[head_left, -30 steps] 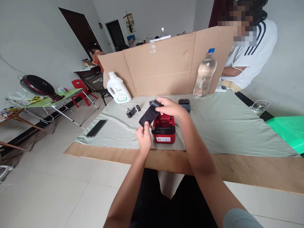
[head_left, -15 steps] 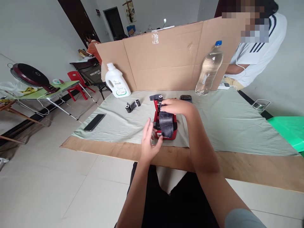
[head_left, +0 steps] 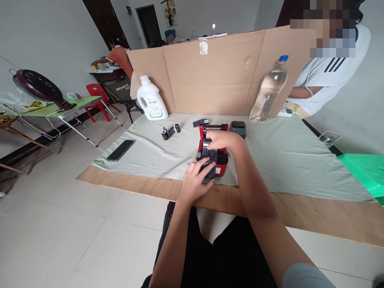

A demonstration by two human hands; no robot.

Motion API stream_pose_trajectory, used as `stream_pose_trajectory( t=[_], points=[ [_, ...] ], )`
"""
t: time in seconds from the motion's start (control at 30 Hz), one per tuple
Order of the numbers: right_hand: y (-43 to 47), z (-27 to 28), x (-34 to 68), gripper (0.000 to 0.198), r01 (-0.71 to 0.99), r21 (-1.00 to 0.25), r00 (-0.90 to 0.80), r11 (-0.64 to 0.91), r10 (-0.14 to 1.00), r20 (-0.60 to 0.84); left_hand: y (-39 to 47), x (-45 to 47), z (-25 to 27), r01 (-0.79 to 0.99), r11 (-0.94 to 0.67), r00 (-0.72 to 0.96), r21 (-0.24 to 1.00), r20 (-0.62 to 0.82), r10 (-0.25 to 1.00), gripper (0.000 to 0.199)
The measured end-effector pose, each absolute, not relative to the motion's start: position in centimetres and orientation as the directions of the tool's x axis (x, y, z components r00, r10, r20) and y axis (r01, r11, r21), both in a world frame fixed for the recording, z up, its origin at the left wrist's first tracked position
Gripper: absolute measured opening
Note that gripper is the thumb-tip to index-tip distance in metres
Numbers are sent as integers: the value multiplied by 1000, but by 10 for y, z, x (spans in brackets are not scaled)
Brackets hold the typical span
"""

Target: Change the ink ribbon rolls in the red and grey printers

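Observation:
A red and black machine, which looks like a label printer [head_left: 222, 169], stands on the cloth with its lid raised. A wide black ribbon [head_left: 211, 153] hangs down over its front left part. My left hand [head_left: 195, 182] lies on the lower end of this ribbon, fingers stretched out and apart. From the right, my right hand [head_left: 223, 140] reaches across the machine, fingers bent round a ribbon roll with a pale core at the ribbon's upper end; the fingertips are partly hidden. Behind the machine lies another piece of black ribbon [head_left: 199, 123].
Two joined ribbon rolls [head_left: 170, 131] and a phone [head_left: 121, 150] lie on the left. A dark grey device [head_left: 238, 129] stands right of the machine. A white jug [head_left: 152, 100] and a water bottle [head_left: 269, 94] stand before a cardboard screen [head_left: 210, 80]. A person sits behind it, right.
My left hand has moved from beside the machine onto the ribbon, its fingers now lying over it. My right hand has shifted slightly down at the ribbon's upper end. The whole view has shifted a little.

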State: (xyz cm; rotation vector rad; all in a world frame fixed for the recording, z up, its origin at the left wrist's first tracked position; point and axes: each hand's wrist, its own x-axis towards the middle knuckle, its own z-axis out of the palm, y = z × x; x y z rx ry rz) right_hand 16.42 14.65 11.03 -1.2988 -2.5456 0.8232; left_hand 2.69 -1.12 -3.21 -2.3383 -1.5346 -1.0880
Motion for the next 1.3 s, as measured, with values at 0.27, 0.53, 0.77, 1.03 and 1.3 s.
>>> stream_pose_trajectory(
  t=[0.27, 0.53, 0.77, 1.03, 1.3],
  points=[
    [142, 112, 154, 11, 852, -211, -524, 480, 792, -314, -9, 19, -49, 867, -436, 172, 242, 675, 717, 61],
    [150, 90, 137, 15, 879, -156, -475, 450, 809, -346, -8, 22, -50, 824, -495, 110, 276, 780, 616, 41],
    [142, 101, 145, 9, 866, -213, -500, 452, 797, -340, -9, 22, -51, 795, -530, 78, 295, 817, 571, 35],
    [127, 140, 195, 27, 781, -429, -415, 454, 890, 187, -10, 23, -49, 756, -575, 74, 313, 832, 550, 31],
    [129, 113, 205, 41, 782, -412, -460, 469, 879, 126, -10, 24, -44, 715, -609, 48, 344, 844, 534, 28]
  ],
)
